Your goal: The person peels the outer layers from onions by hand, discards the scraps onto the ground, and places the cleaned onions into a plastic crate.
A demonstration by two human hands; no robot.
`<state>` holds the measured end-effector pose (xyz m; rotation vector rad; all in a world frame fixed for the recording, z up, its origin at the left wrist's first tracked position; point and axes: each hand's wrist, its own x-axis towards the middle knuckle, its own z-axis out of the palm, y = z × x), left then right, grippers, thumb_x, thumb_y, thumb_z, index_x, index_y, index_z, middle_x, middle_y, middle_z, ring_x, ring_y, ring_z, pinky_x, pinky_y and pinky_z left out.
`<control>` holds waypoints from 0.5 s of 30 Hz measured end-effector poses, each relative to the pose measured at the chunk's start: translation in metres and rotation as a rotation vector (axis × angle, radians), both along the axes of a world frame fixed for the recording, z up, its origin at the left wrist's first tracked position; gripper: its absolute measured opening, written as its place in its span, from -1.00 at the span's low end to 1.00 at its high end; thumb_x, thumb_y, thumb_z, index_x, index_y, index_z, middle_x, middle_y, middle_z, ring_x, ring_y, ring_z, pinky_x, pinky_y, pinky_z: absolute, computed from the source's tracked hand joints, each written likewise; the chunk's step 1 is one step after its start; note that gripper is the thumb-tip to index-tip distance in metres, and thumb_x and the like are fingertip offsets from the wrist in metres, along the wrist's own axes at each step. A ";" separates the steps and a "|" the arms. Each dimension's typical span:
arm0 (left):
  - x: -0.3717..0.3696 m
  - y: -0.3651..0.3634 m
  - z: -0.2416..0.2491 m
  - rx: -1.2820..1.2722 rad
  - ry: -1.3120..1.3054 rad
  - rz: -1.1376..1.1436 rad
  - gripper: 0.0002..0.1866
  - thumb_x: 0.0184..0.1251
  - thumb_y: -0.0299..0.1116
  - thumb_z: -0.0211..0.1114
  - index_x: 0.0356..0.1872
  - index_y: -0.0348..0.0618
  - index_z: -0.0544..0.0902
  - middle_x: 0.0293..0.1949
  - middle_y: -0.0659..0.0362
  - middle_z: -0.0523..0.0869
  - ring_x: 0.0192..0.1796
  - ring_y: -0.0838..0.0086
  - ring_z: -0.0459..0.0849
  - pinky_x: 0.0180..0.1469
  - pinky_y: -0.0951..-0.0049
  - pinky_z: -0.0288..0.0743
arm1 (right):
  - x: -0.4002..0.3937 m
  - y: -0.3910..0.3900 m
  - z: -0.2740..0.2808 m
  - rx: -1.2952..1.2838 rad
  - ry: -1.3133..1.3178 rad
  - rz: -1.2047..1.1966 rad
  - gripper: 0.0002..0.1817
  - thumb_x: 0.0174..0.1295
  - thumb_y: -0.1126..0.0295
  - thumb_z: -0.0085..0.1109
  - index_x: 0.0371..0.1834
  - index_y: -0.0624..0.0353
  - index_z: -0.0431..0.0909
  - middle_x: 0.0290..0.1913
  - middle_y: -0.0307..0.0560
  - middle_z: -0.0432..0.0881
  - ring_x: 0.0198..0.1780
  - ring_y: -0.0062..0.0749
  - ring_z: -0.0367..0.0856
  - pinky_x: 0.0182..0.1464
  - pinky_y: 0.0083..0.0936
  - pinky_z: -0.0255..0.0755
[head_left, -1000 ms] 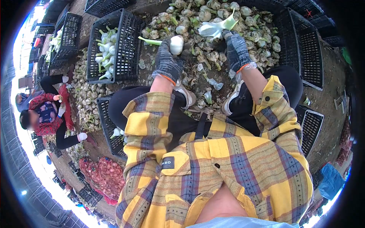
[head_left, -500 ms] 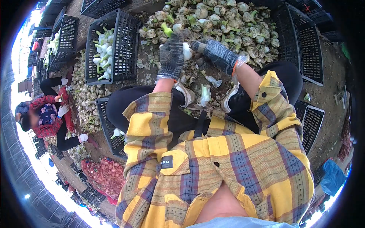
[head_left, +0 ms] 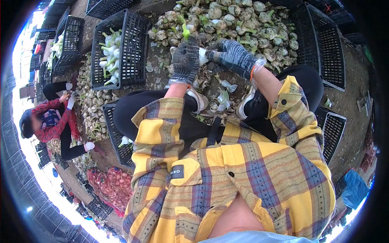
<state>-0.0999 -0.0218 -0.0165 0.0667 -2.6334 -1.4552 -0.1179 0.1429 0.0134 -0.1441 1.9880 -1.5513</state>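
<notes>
My left hand (head_left: 185,60), in a grey striped glove, is closed round a white bulb (head_left: 202,56) with a green stem that sticks up above the fingers. My right hand (head_left: 235,56), gloved too, has its fingertips pressed together at the bulb's right side; whether a tool is in it is too small to tell. Just beyond both hands lies a heap of unpeeled bulbs (head_left: 243,24) with brownish skins. Peeled skins and leaves (head_left: 223,100) lie on the ground between my shoes.
A black crate (head_left: 139,52) with peeled white bulbs stands at the left. Another crate (head_left: 324,48) is at the right, and smaller ones sit beside both knees. Farther left, a person in red (head_left: 50,119) sits near more bulbs and red net sacks (head_left: 109,184).
My right hand has shifted slightly right and its wrist has turned. The bulb is tilted differently in my left hand. A peeled piece between the shoes has moved. The other person's hands have moved.
</notes>
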 end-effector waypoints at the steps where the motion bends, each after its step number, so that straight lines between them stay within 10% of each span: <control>1: 0.001 0.001 0.001 0.000 0.000 0.000 -0.56 0.37 -0.11 -0.13 -0.28 -0.30 0.58 -0.42 0.03 0.64 -0.35 0.37 0.60 -0.28 0.35 0.42 | 0.001 0.000 0.000 -0.010 0.040 -0.013 -0.58 0.04 0.12 0.20 -0.29 0.32 0.55 -0.52 -0.07 0.58 -0.54 -0.48 0.49 -0.44 -0.53 0.39; 10: -0.002 0.006 0.000 -0.017 -0.220 0.093 -0.52 0.22 0.05 0.08 -0.25 -0.26 0.56 -0.37 0.02 0.61 -0.29 0.29 0.59 -0.21 0.35 0.40 | 0.002 -0.003 -0.007 0.400 0.482 0.013 -0.65 0.03 0.18 0.15 -0.34 0.31 0.53 -0.42 0.19 0.57 -0.32 0.00 0.55 -0.23 -0.29 0.42; 15: -0.004 0.009 0.008 0.173 -0.223 0.177 -0.51 0.24 0.02 0.06 -0.20 -0.32 0.51 -0.34 -0.01 0.61 -0.30 0.32 0.59 -0.23 0.37 0.41 | -0.002 -0.002 -0.019 0.265 0.359 -0.143 -0.78 0.08 0.36 0.12 -0.30 0.30 0.48 -0.44 0.03 0.59 -0.37 -0.30 0.59 -0.29 -0.40 0.46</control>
